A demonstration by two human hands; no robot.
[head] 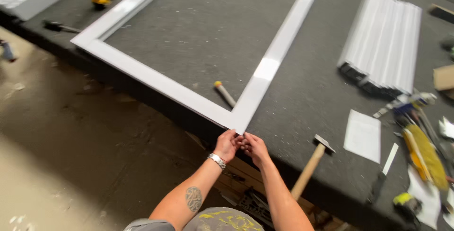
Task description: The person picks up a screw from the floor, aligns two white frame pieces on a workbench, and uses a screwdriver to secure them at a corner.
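Frame (198, 77), white, lies on the desk (312, 84), its near corner at lower centre. Left hand (226, 145) and right hand (254, 148) pinch together there; overhanging, it might slip off.

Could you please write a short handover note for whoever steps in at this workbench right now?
Left hand and right hand: both pinch the near mitred corner of the white rectangular profile frame, fingertips together at its tip; whether they hold anything small cannot be told.
The frame lies flat on the dark felt-covered workbench, its near corner at the bench edge.
A wooden-handled hammer lies just right of the hands; a stack of white profile strips sits farther right.
Done: the frame's visible corners look joined.
Left: cannot tell.
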